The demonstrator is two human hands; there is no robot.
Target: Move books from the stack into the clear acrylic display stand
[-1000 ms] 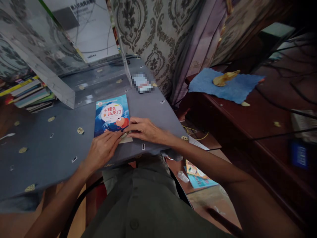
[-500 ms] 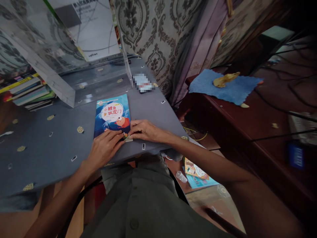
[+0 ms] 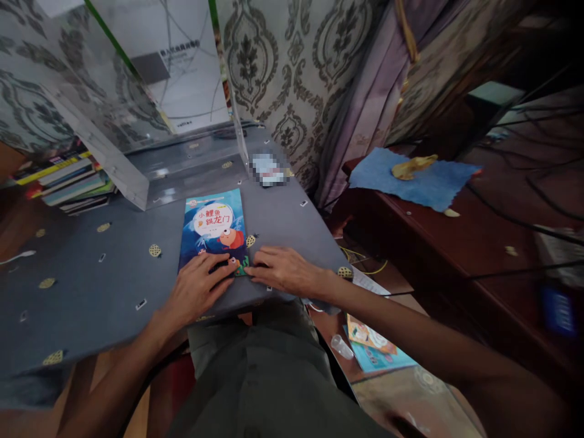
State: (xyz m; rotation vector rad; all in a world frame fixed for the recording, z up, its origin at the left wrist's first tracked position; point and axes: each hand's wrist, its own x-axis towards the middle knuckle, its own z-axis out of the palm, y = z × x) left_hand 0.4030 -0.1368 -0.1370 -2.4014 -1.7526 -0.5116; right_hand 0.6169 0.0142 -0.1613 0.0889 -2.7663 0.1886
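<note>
A blue picture book (image 3: 213,222) with a red fish and Chinese lettering on its cover lies closed on the cloth-covered table. Across its lower part rests my left hand (image 3: 201,283), open, fingers stretched out flat and pressing on the cover. My right hand (image 3: 283,271) is at the lower right corner of the book. Its fingers are loosely bent and apart, with fingertips at the book's edge and nothing seen between them. The cover's corner lies flat there.
A clear acrylic stand (image 3: 139,188) rises behind the book, near a blurred-out item (image 3: 269,170). Stacked books (image 3: 77,179) stand at the left, by a white spoon (image 3: 20,257). On the dark wooden furniture at right, a blue cloth (image 3: 378,173) bears a golden figurine (image 3: 413,167).
The lower right corner, pinched and lifted by my right hand before, now lies flat. My right fingers have loosened and moved slightly right. My left hand stays on the book; the view has shifted.
</note>
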